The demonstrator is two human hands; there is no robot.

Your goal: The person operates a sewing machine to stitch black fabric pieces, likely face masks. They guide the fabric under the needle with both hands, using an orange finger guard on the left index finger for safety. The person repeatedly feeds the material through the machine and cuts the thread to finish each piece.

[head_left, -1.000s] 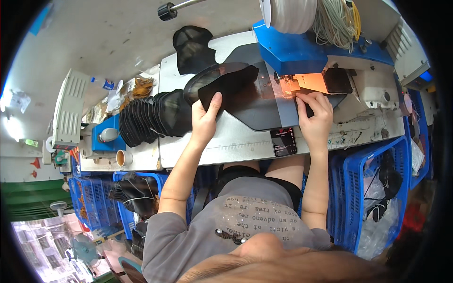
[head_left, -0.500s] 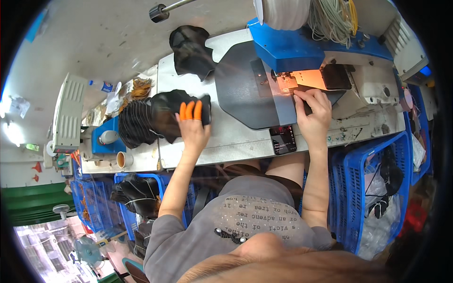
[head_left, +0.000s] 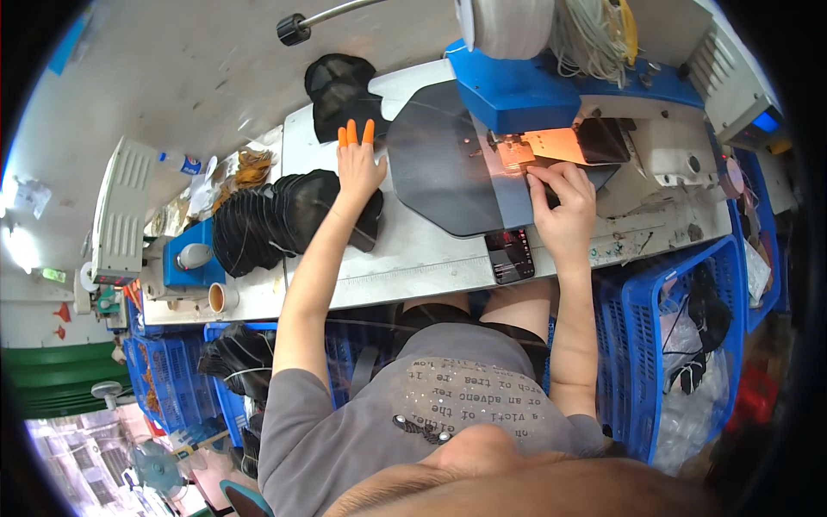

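- Baskets (head_left: 177, 388) of blue plastic stand below the counter (head_left: 413, 271) at far left, off the surface, which presumably saves room.
- A cup (head_left: 222, 298) sits near the counter's front edge, apart from the fabric.
- A stack of black pieces (head_left: 267, 220) lies in overlapping layers beside the left forearm, probably nested so each lifts off singly.
- The left hand (head_left: 360, 168) is palm down, its grip open with fingers nearly straight and nothing seen in it; orange covers (head_left: 369, 131) sheathe three fingertips, perhaps for traction.
- Just beyond these tips, a separate black piece (head_left: 340, 82) lies at the counter's back; whether they touch it, I cannot tell.
- A dark plate (head_left: 439, 164) spreads left of the needle area, likely as a smooth support for fabric.
- A phone (head_left: 512, 257) lies at the front edge, below the blue sewing machine (head_left: 512, 95).
- The right hand (head_left: 564, 202) is beside the lit needle area (head_left: 515, 153), thumb and forefinger close together; whether this grip has hold of thread, I cannot tell.
- Another blue basket (head_left: 637, 302) at right contains clear plastic and dark items.
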